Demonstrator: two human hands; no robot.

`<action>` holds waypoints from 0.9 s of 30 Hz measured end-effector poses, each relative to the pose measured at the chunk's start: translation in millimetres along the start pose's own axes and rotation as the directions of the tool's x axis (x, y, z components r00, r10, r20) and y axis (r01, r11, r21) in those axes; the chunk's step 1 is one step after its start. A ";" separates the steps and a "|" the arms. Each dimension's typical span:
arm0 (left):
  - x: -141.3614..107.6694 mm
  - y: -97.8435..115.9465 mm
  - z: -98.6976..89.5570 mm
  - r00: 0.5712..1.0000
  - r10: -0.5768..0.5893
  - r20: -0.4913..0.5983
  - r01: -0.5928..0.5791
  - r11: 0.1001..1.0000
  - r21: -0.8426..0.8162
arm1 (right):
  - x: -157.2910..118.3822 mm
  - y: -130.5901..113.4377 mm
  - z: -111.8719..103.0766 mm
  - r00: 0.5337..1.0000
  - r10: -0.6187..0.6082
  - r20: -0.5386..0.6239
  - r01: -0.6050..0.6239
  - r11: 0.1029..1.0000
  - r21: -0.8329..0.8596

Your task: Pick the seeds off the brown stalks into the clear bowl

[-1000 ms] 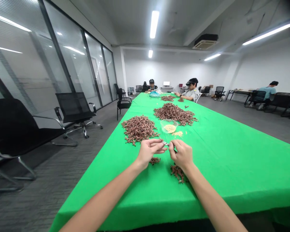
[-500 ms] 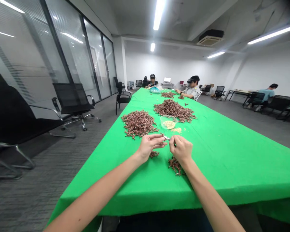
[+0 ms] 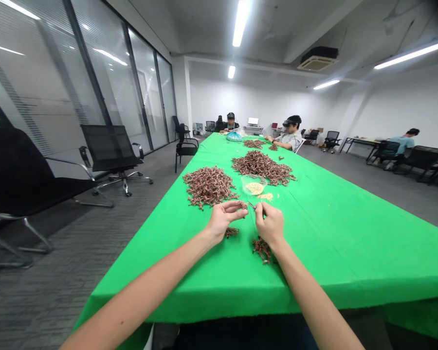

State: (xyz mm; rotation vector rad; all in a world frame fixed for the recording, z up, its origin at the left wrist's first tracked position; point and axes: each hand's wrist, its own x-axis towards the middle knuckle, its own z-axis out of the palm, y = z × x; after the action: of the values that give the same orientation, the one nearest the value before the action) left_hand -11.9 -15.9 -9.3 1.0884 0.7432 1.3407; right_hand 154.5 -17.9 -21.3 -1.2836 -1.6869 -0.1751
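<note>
1. The left hand (image 3: 224, 218) was held just above the green tablecloth (image 3: 350, 253) with its fingers curled; whether anything was pinched in them could not be told.
2. The small metal tool (image 3: 251, 206) was gripped by the right hand (image 3: 270, 224), its tip pointed toward the left hand. The two hands were held just apart.
3. A small clump of brown twiggy pieces (image 3: 231, 232) was lying below the left hand, and a second clump (image 3: 262, 251) below the right.
4. Beyond the hands, a clear bowl (image 3: 249, 184) containing pale granules was set between two large brown heaps (image 3: 209, 186) (image 3: 263, 167). Loose granules (image 3: 265, 196) were scattered just beside the bowl.
5. Farther along the table, a seated co-worker (image 3: 290, 136) was seen with both forearms on the cloth, and a blue plastic bag (image 3: 234, 137) lay near the far end.
</note>
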 end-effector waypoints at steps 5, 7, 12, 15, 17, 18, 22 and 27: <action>2.4 -0.6 -3.6 0.999 0.009 0.034 -0.010 0.999 0.038 | 2.4 10.0 -1.3 0.998 0.051 0.036 -0.057 0.982 0.180; 3.7 -1.2 -5.8 0.999 0.023 0.040 -0.025 0.998 0.059 | 2.1 10.1 -1.2 0.998 0.049 0.042 -0.056 0.981 0.185; 5.1 1.0 -6.4 0.996 0.061 0.064 -0.067 0.993 0.093 | 2.9 8.9 -2.6 0.997 0.064 0.041 -0.069 0.989 0.131; 5.1 5.4 -5.1 0.988 0.111 0.103 -0.127 0.979 0.159 | 6.4 15.9 -8.5 0.991 0.130 0.026 -0.132 0.988 0.074; 7.0 9.8 -7.9 0.980 0.160 0.117 -0.184 0.954 0.236 | 8.9 25.6 -16.5 0.981 0.193 0.033 -0.193 0.981 -0.003; 9.0 12.5 -11.6 0.975 0.189 0.119 -0.215 0.937 0.277 | 9.6 32.2 -21.9 0.972 0.231 0.048 -0.227 0.972 -0.063; 26.0 24.8 -44.5 0.952 0.302 0.057 -0.293 0.835 0.466 | 3.9 67.6 -50.1 0.872 0.462 0.161 -0.366 0.834 -0.414; 58.4 39.8 -94.9 0.874 0.412 -0.257 -0.167 0.753 0.637 | -17.8 113.4 -80.2 0.828 0.510 0.232 -0.270 0.726 -0.633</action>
State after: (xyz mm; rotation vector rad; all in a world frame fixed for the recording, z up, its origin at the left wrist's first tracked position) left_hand -106.1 54.7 2.6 1.5101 1.4071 1.6731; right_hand 292.8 -29.6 -39.9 -2.2538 -1.6884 -0.1845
